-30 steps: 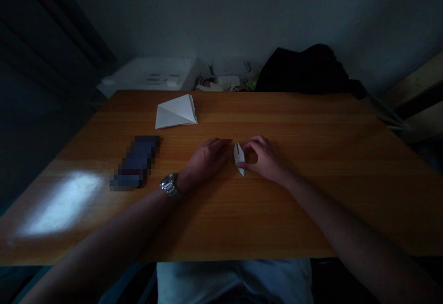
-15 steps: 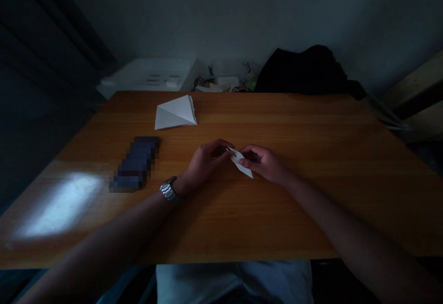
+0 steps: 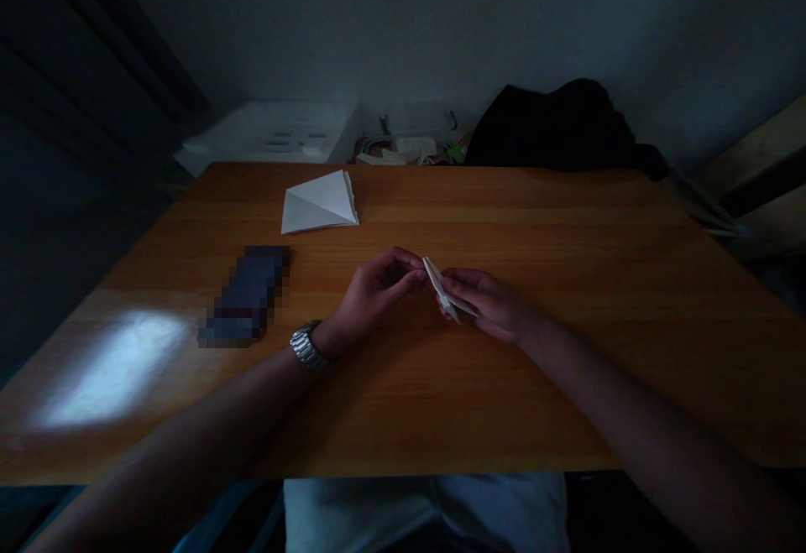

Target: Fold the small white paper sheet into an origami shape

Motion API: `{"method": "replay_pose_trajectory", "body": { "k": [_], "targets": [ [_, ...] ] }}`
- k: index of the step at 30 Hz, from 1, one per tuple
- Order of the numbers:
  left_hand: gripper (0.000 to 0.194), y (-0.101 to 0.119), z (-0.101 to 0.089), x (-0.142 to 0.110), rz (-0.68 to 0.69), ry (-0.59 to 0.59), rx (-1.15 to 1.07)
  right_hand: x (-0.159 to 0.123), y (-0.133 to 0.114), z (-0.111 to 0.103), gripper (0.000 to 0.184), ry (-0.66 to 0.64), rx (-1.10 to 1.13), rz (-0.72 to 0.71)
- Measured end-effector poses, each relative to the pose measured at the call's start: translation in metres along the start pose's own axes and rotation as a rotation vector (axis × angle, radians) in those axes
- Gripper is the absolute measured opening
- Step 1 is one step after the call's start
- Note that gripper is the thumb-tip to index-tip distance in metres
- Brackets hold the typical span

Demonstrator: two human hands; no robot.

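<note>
A small piece of folded white paper (image 3: 446, 293) is up between my hands over the wooden table, seen nearly edge-on with its layers spread apart at the lower end. My right hand (image 3: 484, 303) grips it, thumb on the near side and fingers behind. My left hand (image 3: 387, 284), with a metal watch (image 3: 307, 346) on the wrist, pinches at the paper's upper left edge with thumb and forefinger together. Exactly how much paper lies between those fingertips is hard to see.
On the wooden table (image 3: 541, 402), a larger folded white sheet (image 3: 320, 203) lies at the back left. A pixelated dark flat object (image 3: 248, 294) lies left of my hands. Behind the table's far edge are a white box (image 3: 277, 133), assorted small items and a black cloth-like heap (image 3: 554, 127).
The folded paper has turned from lying flatter to nearly edge-on, and its layers now spread. My right thumb has shifted along it; my left hand has stayed almost in place.
</note>
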State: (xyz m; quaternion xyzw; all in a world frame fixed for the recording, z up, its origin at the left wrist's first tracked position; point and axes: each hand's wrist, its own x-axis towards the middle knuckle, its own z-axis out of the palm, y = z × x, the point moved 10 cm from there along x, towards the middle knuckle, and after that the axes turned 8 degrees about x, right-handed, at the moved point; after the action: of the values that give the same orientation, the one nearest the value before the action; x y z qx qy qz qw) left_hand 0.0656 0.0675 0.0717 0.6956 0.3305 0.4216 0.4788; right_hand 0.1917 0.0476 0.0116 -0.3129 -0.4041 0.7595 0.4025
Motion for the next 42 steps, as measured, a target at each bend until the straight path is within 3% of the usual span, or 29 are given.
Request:
{"method": "replay_pose_trajectory", "body": {
  "k": [12, 18, 23, 26, 30, 34, 38, 42],
  "targets": [
    [0.022, 0.003, -0.005, 0.001, 0.074, 0.039, -0.003, 0.001, 0.000, -0.007, 0.033, 0.093, -0.040, -0.036],
    [0.022, 0.002, -0.006, 0.002, 0.063, 0.052, -0.011, -0.007, -0.032, -0.006, 0.024, 0.176, -0.470, -0.346],
    [0.021, -0.001, -0.007, 0.001, 0.048, 0.059, 0.006, -0.025, -0.067, 0.017, 0.012, 0.190, -0.950, -0.686],
    [0.020, -0.001, -0.007, 0.001, 0.054, 0.062, 0.018, -0.030, -0.074, 0.026, 0.009, 0.171, -1.041, -0.755],
    [0.020, -0.003, -0.007, 0.001, 0.030, 0.067, 0.028, -0.029, -0.072, 0.027, 0.008, 0.150, -1.034, -0.734],
    [0.020, -0.003, -0.005, 0.000, 0.017, 0.044, 0.015, -0.020, -0.056, 0.016, 0.014, 0.133, -0.925, -0.553],
    [0.018, 0.000, -0.003, -0.001, 0.042, 0.014, 0.012, -0.011, -0.037, 0.002, 0.026, 0.144, -0.684, -0.350],
    [0.018, 0.002, -0.003, -0.001, 0.065, 0.007, 0.040, -0.005, -0.023, -0.003, 0.031, 0.135, -0.429, -0.236]
  ]
}}
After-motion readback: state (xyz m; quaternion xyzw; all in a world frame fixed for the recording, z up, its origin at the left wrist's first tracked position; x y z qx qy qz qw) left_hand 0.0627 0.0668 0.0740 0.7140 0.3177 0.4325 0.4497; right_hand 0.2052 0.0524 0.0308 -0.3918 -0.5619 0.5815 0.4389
